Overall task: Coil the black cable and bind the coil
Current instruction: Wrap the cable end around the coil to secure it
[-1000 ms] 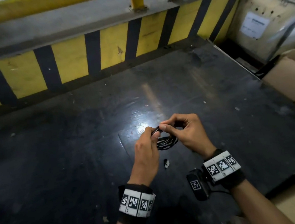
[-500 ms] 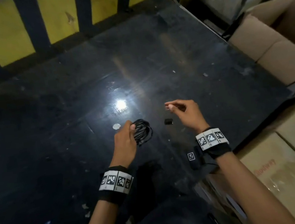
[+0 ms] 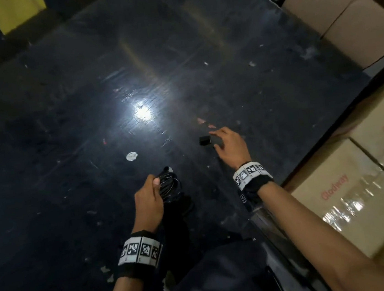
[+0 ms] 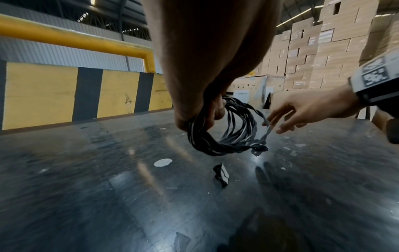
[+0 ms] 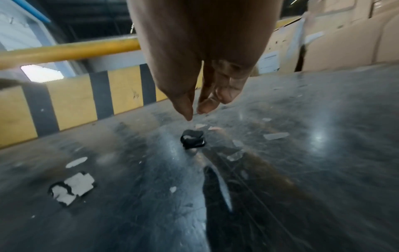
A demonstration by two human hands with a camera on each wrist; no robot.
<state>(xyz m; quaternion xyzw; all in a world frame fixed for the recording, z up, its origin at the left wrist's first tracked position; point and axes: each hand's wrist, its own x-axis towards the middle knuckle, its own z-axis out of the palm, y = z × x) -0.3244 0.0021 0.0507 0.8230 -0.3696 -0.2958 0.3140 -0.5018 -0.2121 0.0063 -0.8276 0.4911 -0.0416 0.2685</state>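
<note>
My left hand (image 3: 155, 181) grips the coiled black cable (image 3: 169, 186) a little above the dark table (image 3: 201, 72); in the left wrist view the coil (image 4: 224, 134) hangs from the curled fingers of that hand (image 4: 200, 119). A small black strap loop (image 3: 204, 140) lies on the table to the right. My right hand (image 3: 216, 140) hovers beside it with its fingers straight. From the right wrist, the thumb and fingers of the right hand (image 5: 194, 114) point down just above the loop (image 5: 192, 140) without touching it.
A white round spot (image 3: 131, 156) and a torn black-and-white scrap (image 5: 71, 187) lie on the table near the hands. Cardboard boxes (image 3: 350, 199) stand past the table's right edge. A yellow-and-black barrier (image 3: 15, 12) runs along the far side.
Both hands held the coil together before. My right hand has let go and moved right, down to the strap loop. My left hand has lowered with the coil; the head view has tilted down.
</note>
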